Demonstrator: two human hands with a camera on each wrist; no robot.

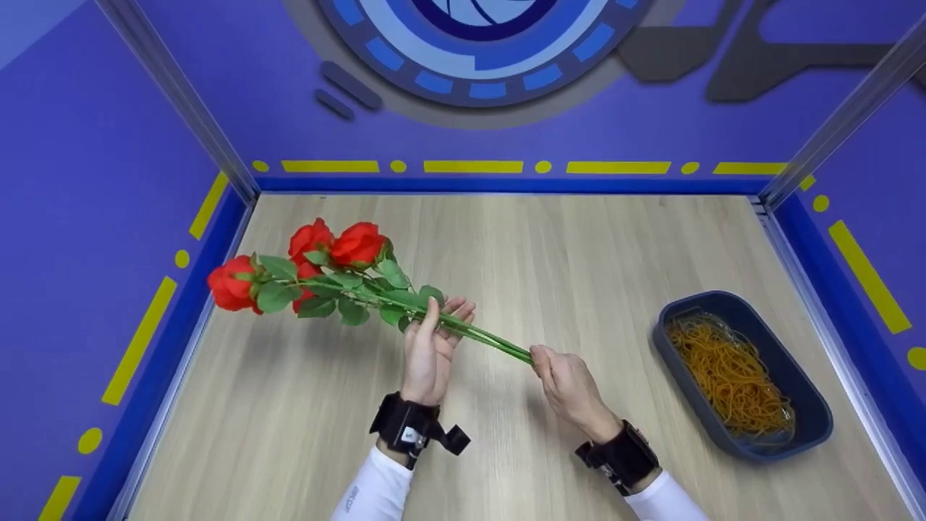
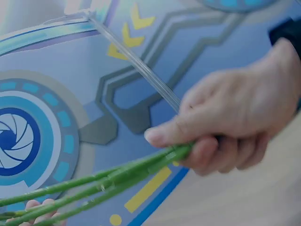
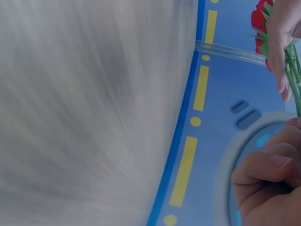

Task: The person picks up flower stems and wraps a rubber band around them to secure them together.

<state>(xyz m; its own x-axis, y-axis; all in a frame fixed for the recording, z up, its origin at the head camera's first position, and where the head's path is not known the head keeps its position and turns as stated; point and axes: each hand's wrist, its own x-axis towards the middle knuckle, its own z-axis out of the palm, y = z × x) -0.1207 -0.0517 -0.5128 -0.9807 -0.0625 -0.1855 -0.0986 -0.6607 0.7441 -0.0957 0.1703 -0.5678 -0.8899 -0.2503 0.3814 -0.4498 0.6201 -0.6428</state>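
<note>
A bunch of artificial red roses (image 1: 359,244) with green leaves is held above the table, its blooms toward the left. My right hand (image 1: 571,387) grips the lower ends of the gathered stems (image 1: 492,339); the left wrist view shows the same hand (image 2: 230,113) with its thumb along the stems (image 2: 127,176). Under the stems, just below the leaves, lies my left hand (image 1: 430,354), palm up, fingers extended and thumb raised on the near side. In the right wrist view the left hand (image 3: 282,47) appears beside the blooms, and the curled right hand (image 3: 268,179) sits lower.
On the table's right side stands a dark blue-grey tub (image 1: 673,354) with many tan rubber bands (image 1: 731,376) inside. Blue printed panels (image 1: 470,145) wall the wooden table (image 1: 579,260) at the back and both sides, with metal posts (image 1: 188,94) at the corners.
</note>
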